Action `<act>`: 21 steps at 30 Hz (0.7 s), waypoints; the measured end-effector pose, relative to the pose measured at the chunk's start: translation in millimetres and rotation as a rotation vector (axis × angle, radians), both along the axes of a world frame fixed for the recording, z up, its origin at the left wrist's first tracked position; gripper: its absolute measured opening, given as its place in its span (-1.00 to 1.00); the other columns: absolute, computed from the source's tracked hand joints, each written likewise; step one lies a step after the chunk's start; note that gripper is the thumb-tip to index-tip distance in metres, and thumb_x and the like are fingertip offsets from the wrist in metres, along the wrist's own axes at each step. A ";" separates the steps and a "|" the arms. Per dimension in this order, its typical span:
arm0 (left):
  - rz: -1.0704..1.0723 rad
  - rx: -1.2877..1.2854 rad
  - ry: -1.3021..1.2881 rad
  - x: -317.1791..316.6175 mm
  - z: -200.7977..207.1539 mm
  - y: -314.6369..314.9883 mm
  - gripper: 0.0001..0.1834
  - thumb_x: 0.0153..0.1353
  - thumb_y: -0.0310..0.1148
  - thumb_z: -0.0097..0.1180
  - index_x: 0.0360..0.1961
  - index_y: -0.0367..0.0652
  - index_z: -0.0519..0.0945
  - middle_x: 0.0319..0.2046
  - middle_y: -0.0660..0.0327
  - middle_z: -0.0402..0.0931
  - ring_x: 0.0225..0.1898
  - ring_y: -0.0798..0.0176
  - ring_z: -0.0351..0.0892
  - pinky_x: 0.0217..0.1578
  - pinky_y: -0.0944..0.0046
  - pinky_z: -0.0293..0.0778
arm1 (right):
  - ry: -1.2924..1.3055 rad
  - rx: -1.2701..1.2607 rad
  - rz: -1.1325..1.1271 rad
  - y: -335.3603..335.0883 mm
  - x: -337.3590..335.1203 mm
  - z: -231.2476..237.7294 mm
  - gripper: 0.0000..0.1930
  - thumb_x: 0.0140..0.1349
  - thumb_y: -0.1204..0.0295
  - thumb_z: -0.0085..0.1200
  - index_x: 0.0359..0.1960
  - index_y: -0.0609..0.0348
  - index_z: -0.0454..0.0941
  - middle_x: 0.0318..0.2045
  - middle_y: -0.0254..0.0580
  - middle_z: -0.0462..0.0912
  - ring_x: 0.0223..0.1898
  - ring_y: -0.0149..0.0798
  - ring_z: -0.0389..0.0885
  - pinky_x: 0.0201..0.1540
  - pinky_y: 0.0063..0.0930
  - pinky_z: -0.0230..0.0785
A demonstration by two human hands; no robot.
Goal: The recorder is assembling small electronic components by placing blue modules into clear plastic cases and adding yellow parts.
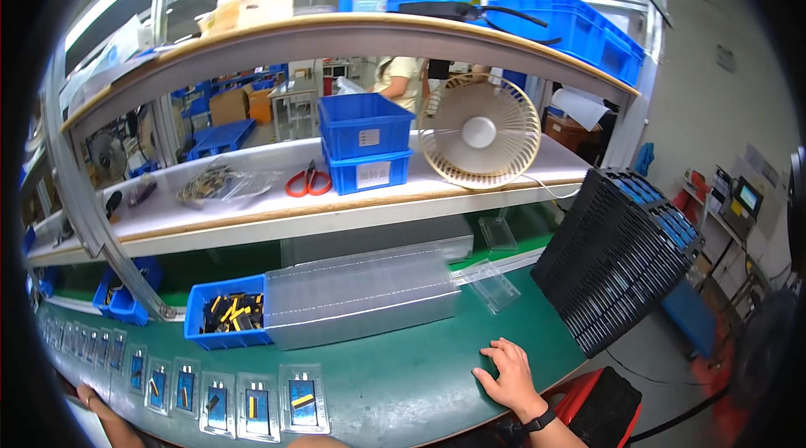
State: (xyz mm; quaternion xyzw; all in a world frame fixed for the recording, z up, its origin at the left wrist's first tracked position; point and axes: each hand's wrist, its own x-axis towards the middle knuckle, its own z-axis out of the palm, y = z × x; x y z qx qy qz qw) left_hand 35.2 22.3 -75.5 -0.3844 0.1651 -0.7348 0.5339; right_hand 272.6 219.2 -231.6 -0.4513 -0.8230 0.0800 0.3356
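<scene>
Nearby, two trays point(494, 287) lie beyond the right hand point(509, 375).

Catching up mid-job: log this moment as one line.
right hand: empty, open over green table | left hand: near table's left end, grip unclear | clear trays: rowed leftward | blue bin: black, yellow pieces

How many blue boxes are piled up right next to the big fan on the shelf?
2. The upper blue rectangular plastic box sits on the lower blue rectangular plastic box, both left of the round cream fan. I see none hidden in that pile.
</scene>
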 end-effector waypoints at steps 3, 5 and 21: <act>-0.096 -0.206 0.109 -0.4 -11.6 -2.7 -0.49 0.23 -0.40 0.24 0.22 -0.14 0.50 0.30 0.09 0.34 0.37 -0.06 0.16 0.12 0.16 0.45 | 0.005 0.003 -0.006 -0.6 1.0 -1.4 -0.58 0.11 0.20 0.29 -0.05 0.16 0.60 0.04 0.06 0.54 0.21 0.14 0.41 0.26 -0.02 0.19; -0.118 -0.291 0.135 1.4 -15.1 -3.7 -0.50 0.23 -0.38 0.24 0.21 -0.13 0.50 0.29 0.11 0.35 0.35 -0.04 0.18 0.10 0.18 0.45 | 0.010 0.018 -0.001 -0.9 1.4 -1.7 -0.57 0.12 0.19 0.28 -0.03 0.16 0.60 0.05 0.06 0.54 0.22 0.14 0.41 0.27 -0.02 0.19; -0.141 -0.462 0.111 4.7 -4.3 -1.5 -0.55 0.26 -0.27 0.20 0.18 0.01 0.53 0.19 0.26 0.42 0.20 0.16 0.30 -0.13 0.36 0.48 | 0.003 0.000 0.001 -2.9 0.7 3.0 -0.60 0.15 0.22 0.27 -0.03 0.17 0.59 0.06 0.04 0.53 0.22 0.13 0.40 0.28 -0.02 0.19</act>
